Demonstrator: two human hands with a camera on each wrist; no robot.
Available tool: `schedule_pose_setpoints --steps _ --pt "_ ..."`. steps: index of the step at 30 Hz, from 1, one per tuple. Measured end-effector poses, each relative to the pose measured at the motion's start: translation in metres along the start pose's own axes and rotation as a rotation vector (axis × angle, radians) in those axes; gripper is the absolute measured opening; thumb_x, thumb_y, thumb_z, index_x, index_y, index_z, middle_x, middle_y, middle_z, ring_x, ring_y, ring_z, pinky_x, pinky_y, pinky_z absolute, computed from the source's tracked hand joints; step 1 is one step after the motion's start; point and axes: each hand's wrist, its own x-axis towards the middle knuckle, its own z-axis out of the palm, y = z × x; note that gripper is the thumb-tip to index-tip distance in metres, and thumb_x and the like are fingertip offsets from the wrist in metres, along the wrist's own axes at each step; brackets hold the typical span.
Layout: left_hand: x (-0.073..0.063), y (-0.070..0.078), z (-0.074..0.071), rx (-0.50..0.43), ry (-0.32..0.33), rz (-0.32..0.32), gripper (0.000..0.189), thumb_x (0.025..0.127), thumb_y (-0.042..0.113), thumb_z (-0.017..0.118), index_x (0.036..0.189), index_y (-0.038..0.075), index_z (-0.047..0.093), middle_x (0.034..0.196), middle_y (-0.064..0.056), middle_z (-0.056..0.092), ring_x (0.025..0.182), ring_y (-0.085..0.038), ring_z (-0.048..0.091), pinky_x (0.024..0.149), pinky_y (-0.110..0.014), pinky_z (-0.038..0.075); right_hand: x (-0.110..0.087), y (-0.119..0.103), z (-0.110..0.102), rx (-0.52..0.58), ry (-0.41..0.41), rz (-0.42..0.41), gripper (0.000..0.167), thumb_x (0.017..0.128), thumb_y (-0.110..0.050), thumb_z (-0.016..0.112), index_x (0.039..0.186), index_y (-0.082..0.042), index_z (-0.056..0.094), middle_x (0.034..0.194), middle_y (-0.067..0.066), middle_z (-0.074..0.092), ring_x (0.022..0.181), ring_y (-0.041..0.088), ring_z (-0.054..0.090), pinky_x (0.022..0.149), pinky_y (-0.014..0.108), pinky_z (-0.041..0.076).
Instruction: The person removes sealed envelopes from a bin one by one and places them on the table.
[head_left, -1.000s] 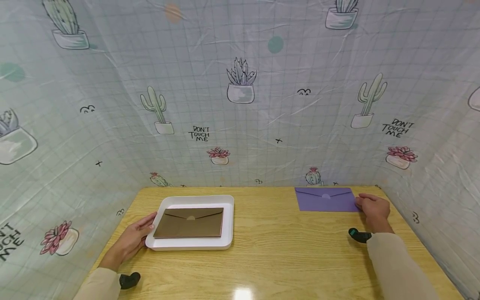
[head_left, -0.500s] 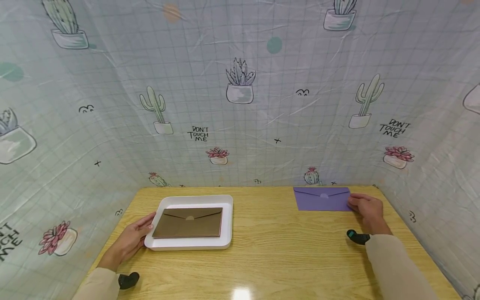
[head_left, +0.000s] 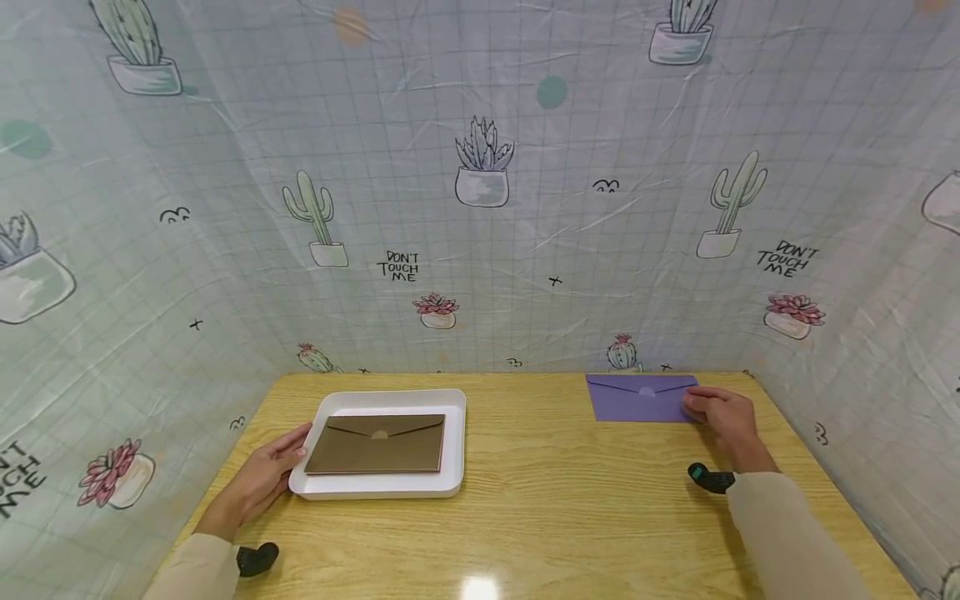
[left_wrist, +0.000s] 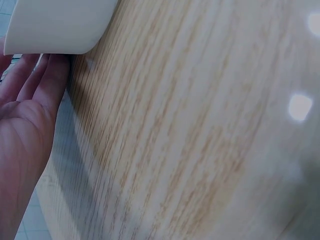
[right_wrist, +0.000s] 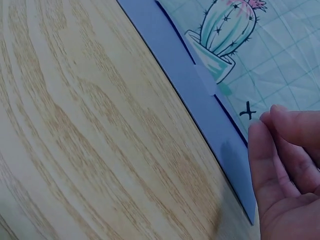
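At the left, my left hand (head_left: 262, 475) grips the left side of a white tray (head_left: 456, 479), its thumb at the rim. In the left wrist view several fingers (left_wrist: 47, 85) reach under the tray's wall (left_wrist: 55, 30), their tips hidden. A bronze-brown envelope (head_left: 375, 454) lies in the tray, a thin pinkish edge showing beneath it. At the back right a purple envelope (head_left: 641, 404) lies flap side up. My right hand (head_left: 726, 417) is over its right end and hides that edge. The right wrist view shows its fingers (right_wrist: 262, 160) loosely bent, fingertips close together, nothing visible between them.
Both things stand on a wood-grain table (head_left: 540, 500). A cactus-print sheet (head_left: 547, 217) rises behind the table and along both sides, close behind the purple envelope. Dark wrist devices (head_left: 258, 560) sit at both sleeves.
My right hand has moved left, from the purple envelope's right edge to over its right end. The purple envelope, the tray and my left hand have stayed in place.
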Motion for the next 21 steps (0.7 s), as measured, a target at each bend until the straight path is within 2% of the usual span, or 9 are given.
schedule_pose_setpoints --steps 5,10,14,17,21 --pt "0.000 0.000 0.000 0.009 -0.002 0.003 0.063 0.114 0.017 0.040 0.169 0.012 0.009 0.174 -0.019 0.009 0.159 -0.044 0.014 0.115 -0.039 0.051 -0.002 -0.001 0.003 -0.031 -0.012 -0.034 0.030 0.095 -0.013 0.077 0.123 -0.003 0.076 0.086 -0.024 0.070 0.082 -0.007 0.072 0.077 0.013 0.060" --pt "0.000 0.000 0.000 0.014 -0.002 0.004 0.063 0.114 0.017 0.040 0.169 0.012 0.010 0.174 -0.020 0.009 0.159 -0.044 0.014 0.116 -0.041 0.050 -0.005 -0.003 0.004 0.000 -0.050 -0.042 0.030 0.096 -0.011 0.076 0.124 -0.002 0.074 0.091 -0.021 0.072 0.085 -0.005 0.072 0.081 0.017 0.061" --pt "0.000 0.001 0.001 0.011 -0.007 0.005 0.063 0.114 0.016 0.040 0.169 0.011 0.009 0.174 -0.020 0.008 0.159 -0.045 0.013 0.117 -0.041 0.049 -0.006 -0.007 0.005 0.017 -0.080 -0.033 0.016 0.097 -0.010 0.075 0.110 -0.016 0.078 0.092 -0.020 0.070 0.087 -0.004 0.073 0.088 0.021 0.062" --pt "0.000 0.000 0.001 0.007 -0.009 0.006 0.063 0.114 0.015 0.040 0.169 0.011 0.009 0.174 -0.020 0.008 0.160 -0.044 0.014 0.116 -0.040 0.049 -0.007 -0.010 0.008 0.014 -0.095 -0.023 0.016 0.097 -0.009 0.074 0.100 -0.025 0.078 0.094 -0.020 0.069 0.087 -0.004 0.073 0.090 0.023 0.062" --pt "0.000 0.000 0.000 0.002 -0.014 0.013 0.063 0.114 0.016 0.040 0.169 0.012 0.009 0.174 -0.018 0.008 0.160 -0.042 0.014 0.113 -0.034 0.051 -0.007 -0.013 0.012 0.016 -0.102 -0.013 0.018 0.097 -0.009 0.074 0.097 -0.026 0.079 0.094 -0.019 0.069 0.087 -0.004 0.073 0.091 0.022 0.061"
